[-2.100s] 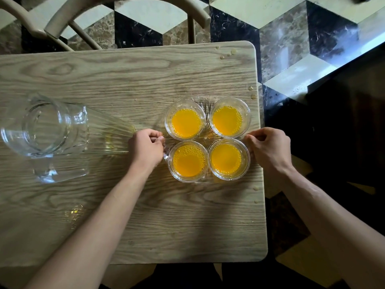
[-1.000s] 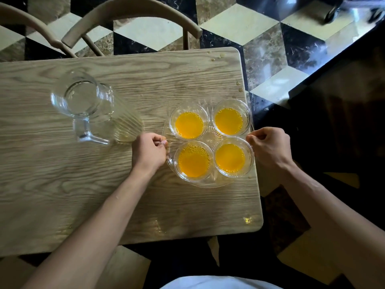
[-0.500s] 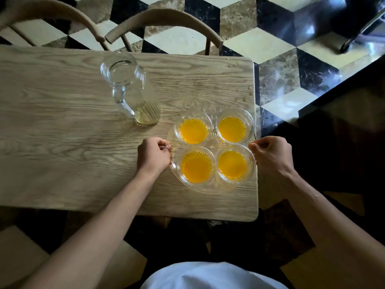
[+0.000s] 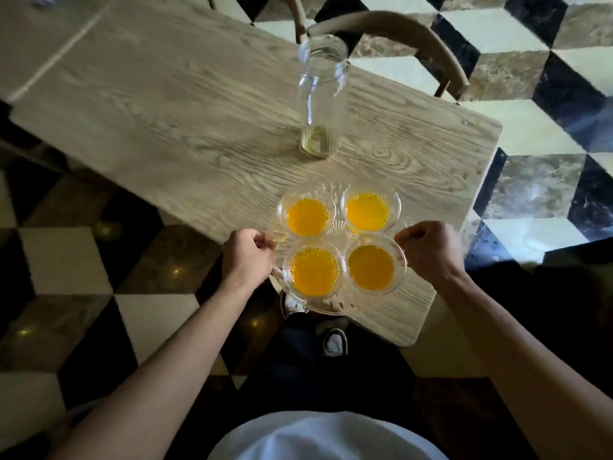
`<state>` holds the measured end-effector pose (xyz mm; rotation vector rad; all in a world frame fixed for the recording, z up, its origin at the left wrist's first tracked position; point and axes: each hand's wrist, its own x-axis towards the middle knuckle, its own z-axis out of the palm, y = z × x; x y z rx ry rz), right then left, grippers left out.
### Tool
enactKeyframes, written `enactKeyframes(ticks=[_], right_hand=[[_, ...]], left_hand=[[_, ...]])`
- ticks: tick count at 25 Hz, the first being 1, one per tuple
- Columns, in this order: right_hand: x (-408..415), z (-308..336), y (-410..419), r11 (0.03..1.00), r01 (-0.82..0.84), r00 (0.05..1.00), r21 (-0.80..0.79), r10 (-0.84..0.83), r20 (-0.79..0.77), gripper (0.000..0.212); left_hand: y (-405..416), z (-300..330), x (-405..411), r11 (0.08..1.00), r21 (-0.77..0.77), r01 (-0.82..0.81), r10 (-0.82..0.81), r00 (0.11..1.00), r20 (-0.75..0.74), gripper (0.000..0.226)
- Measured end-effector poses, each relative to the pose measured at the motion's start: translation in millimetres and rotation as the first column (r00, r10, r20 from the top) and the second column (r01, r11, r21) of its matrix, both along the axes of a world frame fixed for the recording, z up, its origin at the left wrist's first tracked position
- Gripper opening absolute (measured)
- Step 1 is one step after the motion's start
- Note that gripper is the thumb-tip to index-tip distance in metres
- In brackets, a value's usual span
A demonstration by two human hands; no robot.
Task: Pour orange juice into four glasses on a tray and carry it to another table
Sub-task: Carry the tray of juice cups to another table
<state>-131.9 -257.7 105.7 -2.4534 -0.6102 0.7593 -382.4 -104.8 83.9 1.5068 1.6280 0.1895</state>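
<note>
Both-handed, the left hand (image 4: 247,257) and right hand (image 4: 429,250) gripped the tray (image 4: 331,305) rim. Four glasses (image 4: 313,270) held juice. A jug (image 4: 321,94) stood on the tabletop (image 4: 166,111).

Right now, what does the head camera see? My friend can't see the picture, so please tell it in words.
Two hands, left hand and right hand, grip a clear tray holding four glasses of orange juice, partly past the wooden table edge. A nearly empty glass pitcher stands behind it.

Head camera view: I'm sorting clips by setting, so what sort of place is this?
Probably a home dining room, though a cafe is possible. A light wooden table stands on a black, cream and brown cube-patterned tiled floor, with a curved-back wooden chair pushed in at its far side.
</note>
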Motion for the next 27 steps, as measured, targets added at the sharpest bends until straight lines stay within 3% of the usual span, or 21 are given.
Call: enactKeyframes(ticks=[6, 13, 27], right_hand=[[-54, 6, 52, 0.985, -0.17, 0.981, 0.012, 0.171, -0.088, 0.02], [-146, 10, 135, 0.914, -0.405, 0.911, 0.014, 0.405, -0.073, 0.026], [-371, 6, 329, 0.763, -0.646, 0.763, -0.029, 0.646, -0.02, 0.012]], left_hand=[[-13, 14, -79, 0.974, 0.008, -0.229, 0.229, 0.973, -0.023, 0.029], [-2, 26, -179, 0.885, 0.012, -0.466, 0.466, 0.883, -0.048, 0.026], [108, 26, -400, 0.742, 0.05, -0.669, 0.669, 0.743, 0.007, 0.029]])
